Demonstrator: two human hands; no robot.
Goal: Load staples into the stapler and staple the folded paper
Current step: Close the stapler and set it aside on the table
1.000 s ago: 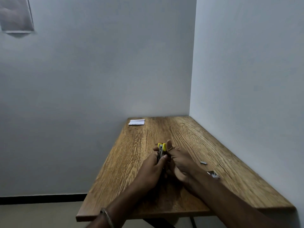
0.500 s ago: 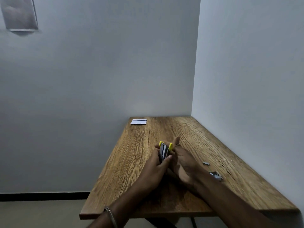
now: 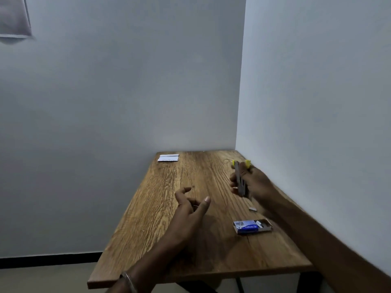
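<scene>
My right hand grips a small stapler with yellow tips, held upright above the right side of the wooden table; its two arms stand apart at the top. My left hand hovers over the table's middle with loosely spread fingers, holding nothing. A small blue staple box lies pulled open near the right edge, staples showing in its tray. A loose staple strip lies just beyond it. The folded white paper rests at the far left corner.
The table sits in a corner, with a wall along its right edge and another behind it. A metal bangle circles my left wrist. The floor lies below the table's left and near edges.
My left hand has let go of the stapler and dropped back toward the middle. My right hand has carried the stapler up and to the right. The staple box now shows.
</scene>
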